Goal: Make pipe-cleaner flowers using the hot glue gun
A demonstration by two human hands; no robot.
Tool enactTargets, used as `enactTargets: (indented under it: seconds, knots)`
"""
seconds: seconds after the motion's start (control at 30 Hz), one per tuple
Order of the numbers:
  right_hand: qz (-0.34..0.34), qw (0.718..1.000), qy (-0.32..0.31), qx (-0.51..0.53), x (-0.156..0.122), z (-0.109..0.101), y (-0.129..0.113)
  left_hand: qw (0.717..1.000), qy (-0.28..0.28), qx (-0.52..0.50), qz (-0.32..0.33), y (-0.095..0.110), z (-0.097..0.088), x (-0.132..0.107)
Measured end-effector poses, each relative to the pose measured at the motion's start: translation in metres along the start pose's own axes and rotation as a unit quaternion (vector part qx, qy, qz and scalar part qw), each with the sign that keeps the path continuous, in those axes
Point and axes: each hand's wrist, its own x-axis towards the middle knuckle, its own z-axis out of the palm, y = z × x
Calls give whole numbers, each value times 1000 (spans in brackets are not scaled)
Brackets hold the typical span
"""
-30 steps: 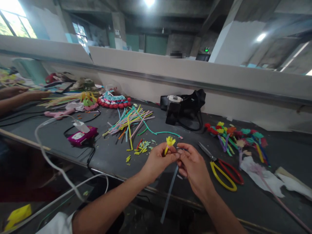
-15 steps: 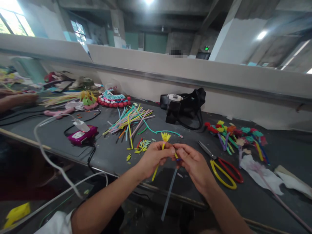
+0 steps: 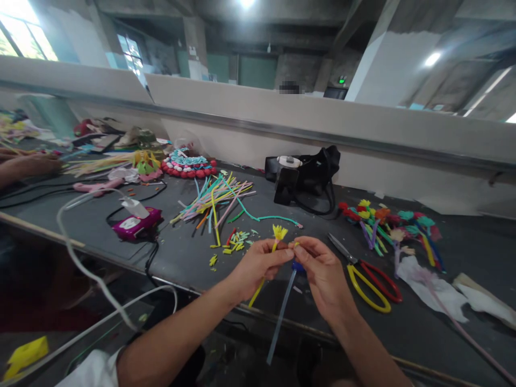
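Observation:
My left hand [image 3: 260, 266] is closed around the stem of a yellow flower [image 3: 279, 233] made of fuzzy pipe cleaner; the stem's end sticks out below the hand. My right hand [image 3: 318, 263] is closed in a pinch on a small yellow piece [image 3: 297, 244], its fingertips touching those of the left. Just under the right fingers shows a blue object [image 3: 297, 266], mostly hidden. From it a translucent strip [image 3: 281, 317], like a glue stick, hangs past the table edge. Beyond my left hand lie short yellow and green cut pieces [image 3: 239, 240].
Red-and-yellow-handled scissors [image 3: 368, 282] lie right of my hands, near finished flowers [image 3: 379, 215] and white tissue [image 3: 431, 290]. Coloured pipe cleaners [image 3: 213, 201] are piled ahead. A black bag [image 3: 310, 172], a purple power box [image 3: 137, 223] with cables and another person's hand [image 3: 36, 163] are also there.
The yellow flower has shifted slightly right and down with my left hand. My fingertips have come closer together, and more of the blue object shows beneath them.

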Motion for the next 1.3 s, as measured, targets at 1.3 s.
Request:
enactTargets:
  seconds: [1.3]
  knots:
    - [-158, 914, 31, -374, -7, -15, -28, 998, -3, 31, -47, 7, -1, -8]
